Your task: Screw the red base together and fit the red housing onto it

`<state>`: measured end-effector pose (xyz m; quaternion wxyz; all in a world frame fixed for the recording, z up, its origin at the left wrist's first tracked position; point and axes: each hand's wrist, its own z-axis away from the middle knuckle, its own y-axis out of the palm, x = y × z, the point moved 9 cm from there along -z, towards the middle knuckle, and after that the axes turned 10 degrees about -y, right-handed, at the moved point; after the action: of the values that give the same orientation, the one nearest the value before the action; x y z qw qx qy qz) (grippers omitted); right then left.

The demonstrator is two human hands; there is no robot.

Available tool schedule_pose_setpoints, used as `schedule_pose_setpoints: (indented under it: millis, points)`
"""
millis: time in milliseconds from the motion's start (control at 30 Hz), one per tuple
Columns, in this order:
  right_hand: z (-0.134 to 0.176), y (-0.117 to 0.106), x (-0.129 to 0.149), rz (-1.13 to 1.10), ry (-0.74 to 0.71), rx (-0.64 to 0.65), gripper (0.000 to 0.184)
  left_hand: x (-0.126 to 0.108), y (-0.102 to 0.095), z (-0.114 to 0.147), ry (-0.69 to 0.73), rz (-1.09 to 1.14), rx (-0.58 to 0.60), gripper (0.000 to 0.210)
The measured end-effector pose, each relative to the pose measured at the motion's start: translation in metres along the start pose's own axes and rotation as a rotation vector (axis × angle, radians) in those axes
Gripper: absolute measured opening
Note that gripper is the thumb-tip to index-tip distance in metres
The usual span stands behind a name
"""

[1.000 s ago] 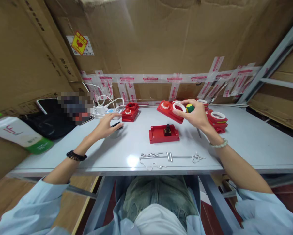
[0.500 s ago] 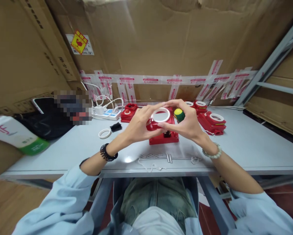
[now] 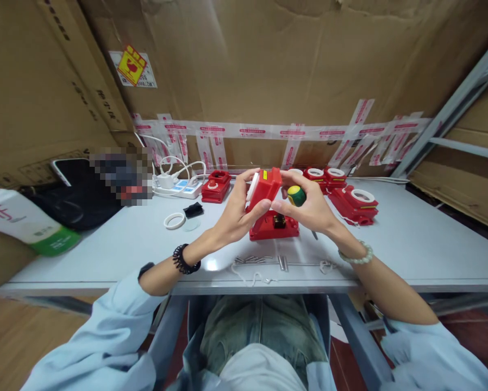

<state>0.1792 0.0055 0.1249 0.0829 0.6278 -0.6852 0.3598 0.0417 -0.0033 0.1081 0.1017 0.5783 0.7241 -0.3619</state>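
Both hands are raised over the middle of the table, around a red housing cover [image 3: 268, 187] tipped on its side, its white ring [image 3: 252, 187] facing left. My left hand [image 3: 238, 214] grips the cover from the left, thumb along its lower edge. From the other side, my right hand [image 3: 311, 209] steadies it with thumb and fingers. A screwdriver [image 3: 296, 195] with a green and yellow handle is tucked in my right hand, its blade tip showing below the palm. Directly underneath stands a red housing base [image 3: 273, 231] with a dark fitting inside.
Several metal pins [image 3: 252, 259] and white cord lie near the front edge. Red housings [image 3: 354, 203] stand at the right, another red housing [image 3: 215, 187] behind left. A loose white ring [image 3: 174, 220], clear disc [image 3: 192, 224], black pouch [image 3: 193, 209] and power strip [image 3: 182, 189] are left.
The red cover has turned from ring facing up to ring facing left, showing its yellow label. My left fingers have moved round its side. The clear disc now shows beside the loose ring.
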Motion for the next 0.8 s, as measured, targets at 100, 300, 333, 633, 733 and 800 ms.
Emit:
schedule_pose_setpoints:
  millis: [100,300,333,633,733,800]
  points:
    - [0.0,-0.002,-0.004,-0.006,0.043,-0.01,0.06,-0.003,0.003,0.002,0.028,-0.046,0.034,0.06]
    - [-0.002,-0.014,-0.012,-0.066,0.099,-0.083,0.047,-0.02,-0.001,0.004,0.178,-0.196,-0.011,0.051]
    - [-0.001,-0.013,-0.015,-0.088,0.123,-0.077,0.047,-0.022,-0.003,0.005,0.21,-0.218,-0.033,0.049]
    - [0.006,0.01,-0.021,-0.247,0.181,0.113,0.052,-0.027,-0.007,0.007,0.341,-0.356,-0.13,0.046]
    - [0.006,0.01,-0.016,-0.236,0.174,0.101,0.055,-0.028,-0.006,0.006,0.321,-0.324,-0.131,0.047]
    - [0.006,0.01,-0.01,-0.2,0.148,0.091,0.054,-0.029,-0.007,0.006,0.299,-0.291,-0.138,0.047]
